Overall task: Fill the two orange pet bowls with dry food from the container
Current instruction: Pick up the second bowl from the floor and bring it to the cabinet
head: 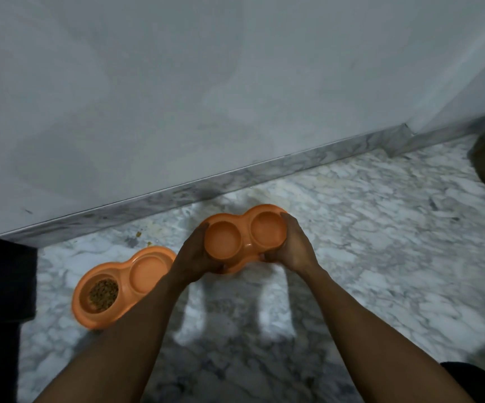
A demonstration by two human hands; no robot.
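Marbled floor (366, 228) runs up to a grey wall (206, 82) with a stone skirting, and the light is dim. Both hands hold one orange double bowl above the floor: the left hand (196, 257) is wrapped round its near-left end, the right hand (293, 245) clasps its right end, fingers closed on the rim. This held bowl (244, 237) is tilted toward the camera and both its wells look empty. A second bowl (125, 283) lies on the floor to the left, near the wall, with kibble (103, 293) in its left well and nothing in its right. A few crumbs (139, 234) sit by the skirting. No container shows anywhere in view, so filling has barely begun for the held bowl

Risks, as I judge them: smooth plastic and a tilted grip could let it slip and clatter on the stone; set down carelessly it could knock the other one and scatter kibble; poor light could make a pour miss the wells
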